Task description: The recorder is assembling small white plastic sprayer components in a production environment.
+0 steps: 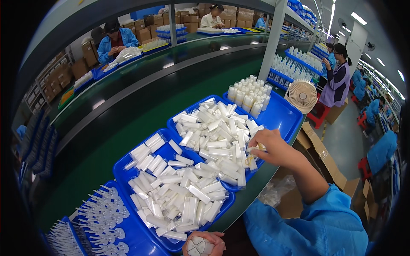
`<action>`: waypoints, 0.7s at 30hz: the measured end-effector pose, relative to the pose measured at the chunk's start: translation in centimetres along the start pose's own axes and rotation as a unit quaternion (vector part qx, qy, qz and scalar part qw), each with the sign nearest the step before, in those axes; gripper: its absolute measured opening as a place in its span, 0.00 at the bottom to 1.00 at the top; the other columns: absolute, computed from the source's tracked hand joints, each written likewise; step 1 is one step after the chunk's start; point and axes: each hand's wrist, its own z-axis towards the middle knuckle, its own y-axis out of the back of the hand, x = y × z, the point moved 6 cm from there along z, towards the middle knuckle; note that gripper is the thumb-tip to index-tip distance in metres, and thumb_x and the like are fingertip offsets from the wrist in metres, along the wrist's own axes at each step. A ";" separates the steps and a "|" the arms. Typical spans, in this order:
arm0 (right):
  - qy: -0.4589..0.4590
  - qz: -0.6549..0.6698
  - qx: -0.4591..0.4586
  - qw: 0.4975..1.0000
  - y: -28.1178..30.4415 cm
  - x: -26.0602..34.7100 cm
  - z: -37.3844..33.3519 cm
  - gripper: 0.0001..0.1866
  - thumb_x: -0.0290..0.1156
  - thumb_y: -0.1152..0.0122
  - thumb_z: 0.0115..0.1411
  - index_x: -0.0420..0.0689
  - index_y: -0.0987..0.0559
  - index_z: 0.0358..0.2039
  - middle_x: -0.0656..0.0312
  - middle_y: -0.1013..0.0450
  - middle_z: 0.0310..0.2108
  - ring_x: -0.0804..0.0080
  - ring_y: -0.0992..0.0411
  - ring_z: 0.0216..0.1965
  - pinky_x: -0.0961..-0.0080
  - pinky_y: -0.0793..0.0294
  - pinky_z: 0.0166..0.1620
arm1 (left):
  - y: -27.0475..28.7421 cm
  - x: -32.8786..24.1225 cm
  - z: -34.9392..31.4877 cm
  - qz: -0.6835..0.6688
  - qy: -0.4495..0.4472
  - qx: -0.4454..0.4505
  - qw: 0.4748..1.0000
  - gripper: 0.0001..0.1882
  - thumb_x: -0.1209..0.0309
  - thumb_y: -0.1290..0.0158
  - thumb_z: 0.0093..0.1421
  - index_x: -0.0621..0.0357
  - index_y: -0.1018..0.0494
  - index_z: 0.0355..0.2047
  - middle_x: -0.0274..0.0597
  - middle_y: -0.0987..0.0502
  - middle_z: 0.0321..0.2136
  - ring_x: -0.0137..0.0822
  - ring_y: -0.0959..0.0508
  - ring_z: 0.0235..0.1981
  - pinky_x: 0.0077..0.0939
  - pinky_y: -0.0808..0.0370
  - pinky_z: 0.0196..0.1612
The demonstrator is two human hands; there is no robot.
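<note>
My left hand (218, 241), at the lower edge, is closed around a round white bundle (199, 246) whose end shows several wedge-like segments. Just above it lies a blue tray (120, 167) heaped with slim white pieces in clear sleeves (181, 200). A second blue tray (171, 123) beyond holds a similar heap (215, 128). Over that tray's right edge, my right hand (273, 147) has its fingers curled and pinched together. Thin yellow loops, like rubber bands (248, 160), show by its fingertips; what it grips is partly hidden.
Standing white bundles (250, 94) fill part of a third blue tray (279, 113), beside a beige fan (302, 96). White stemmed parts (102, 217) lie at lower left. A green conveyor (128, 111) runs behind. Open cardboard boxes (320, 153) stand at right; co-workers sit across the belt.
</note>
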 end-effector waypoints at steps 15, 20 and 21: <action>0.048 0.055 -0.045 0.996 -2.4 2.1 0.7 0.04 0.31 0.39 0.46 0.49 0.25 0.24 0.63 0.33 0.30 0.66 0.36 0.39 0.66 0.44 0.42 | 0.9 -0.4 -0.2 -0.023 -0.020 -0.018 0.999 0.10 0.83 0.49 0.52 0.59 0.38 0.32 0.44 0.29 0.27 0.31 0.29 0.24 0.29 0.30 0.41; 0.187 0.317 0.021 0.930 -1.6 11.9 -1.2 0.07 0.27 0.37 0.45 0.50 0.24 0.25 0.65 0.33 0.30 0.68 0.35 0.38 0.69 0.44 0.40 | 1.2 -1.2 0.3 0.025 -0.141 -0.033 0.989 0.13 0.84 0.47 0.50 0.59 0.37 0.34 0.50 0.28 0.33 0.30 0.28 0.28 0.24 0.29 0.37; 0.214 0.320 0.032 0.922 -1.7 13.5 -1.6 0.07 0.27 0.37 0.44 0.50 0.24 0.26 0.65 0.33 0.30 0.69 0.35 0.38 0.70 0.45 0.40 | 1.3 -1.3 0.2 0.028 -0.139 -0.036 0.989 0.14 0.85 0.46 0.49 0.59 0.37 0.34 0.50 0.27 0.33 0.30 0.27 0.29 0.23 0.28 0.36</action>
